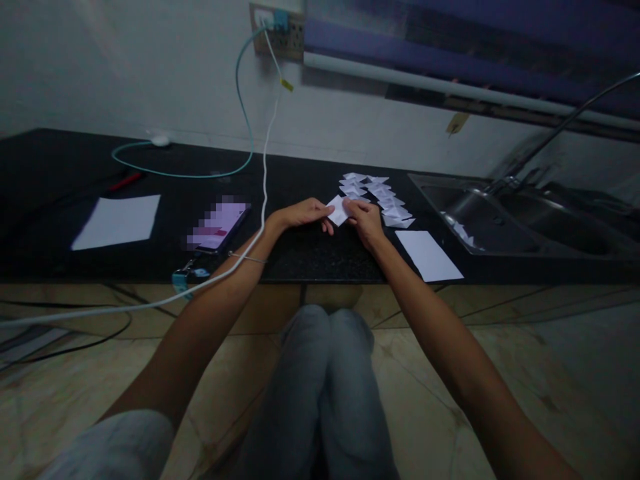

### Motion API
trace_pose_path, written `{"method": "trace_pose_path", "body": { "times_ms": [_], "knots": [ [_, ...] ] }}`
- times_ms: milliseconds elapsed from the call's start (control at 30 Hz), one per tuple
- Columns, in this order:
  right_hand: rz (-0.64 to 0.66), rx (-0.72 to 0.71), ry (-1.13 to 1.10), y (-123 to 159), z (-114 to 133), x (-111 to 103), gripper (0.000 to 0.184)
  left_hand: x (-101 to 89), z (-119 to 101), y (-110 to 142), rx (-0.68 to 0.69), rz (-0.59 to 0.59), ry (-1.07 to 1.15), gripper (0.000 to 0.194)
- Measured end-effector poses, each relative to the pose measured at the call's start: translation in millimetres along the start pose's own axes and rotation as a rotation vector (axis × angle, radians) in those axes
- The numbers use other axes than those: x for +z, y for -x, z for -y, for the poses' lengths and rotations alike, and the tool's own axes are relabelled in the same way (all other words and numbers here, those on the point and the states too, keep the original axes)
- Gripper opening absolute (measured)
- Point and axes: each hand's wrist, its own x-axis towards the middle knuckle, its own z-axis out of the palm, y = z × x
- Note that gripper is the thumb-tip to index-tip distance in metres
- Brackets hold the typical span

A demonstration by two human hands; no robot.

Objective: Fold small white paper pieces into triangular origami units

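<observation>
Paper (pixel 339 212) | small, white, four-cornered | left fingers (pixel 323 213), right fingers (pixel 352 207) clamped on its edges

From my remote place, I see the small square piece (pixel 339 211) as smooth, matt paper. The folded triangles (pixel 395 212) and the right-hand sheet (pixel 429 255) seem to be also of matt paper. The countertop (pixel 320 259) looks like polished stone. The sink (pixel 505 255) is metal with dull shine, the faucet (pixel 555 127) is glossier metal; the trousers (pixel 345 400) are matt cloth.

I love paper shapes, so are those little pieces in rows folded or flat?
Folded: the paper pieces show pointed ends and shaded, angled sides.
</observation>
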Motion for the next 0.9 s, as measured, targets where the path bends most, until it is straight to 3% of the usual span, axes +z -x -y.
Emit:
{"method": "trace_pose_path", "body": {
  "times_ms": [167, 300, 533, 633, 767, 900],
  "knots": [
    [0.027, -0.035, -0.003, 3.0, 4.8, 2.4, 0.043, -0.2, 0.4, 0.3, 0.031, 0.091, -0.122, 0.056],
    [0.001, -0.087, 0.052, 3.3, 4.7, 0.6, 0.042, 3.3, -1.5, -0.1, 0.014, 0.076, -0.153, 0.043],
    [-0.016, -0.089, 0.017, 0.8, 0.8, 1.8, 0.043, 12.2, -5.4, -4.8, -0.041, -0.033, -0.159, 0.028],
    [-0.016, -0.033, -0.037, -1.0, -1.9, 2.1, 0.046, 12.7, -9.8, -5.2, -0.071, -0.137, -0.092, 0.021],
    [-0.016, 0.063, -0.078, -0.7, -1.8, 1.6, 0.048, 9.9, -13.0, -4.4, -0.083, -0.278, -0.03, 0.021],
    [-0.053, 0.071, -0.056, 1.6, 0.6, 0.6, 0.048, 9.3, -11.0, -4.9, -0.086, -0.29, -0.007, 0.024]
  ]
}}
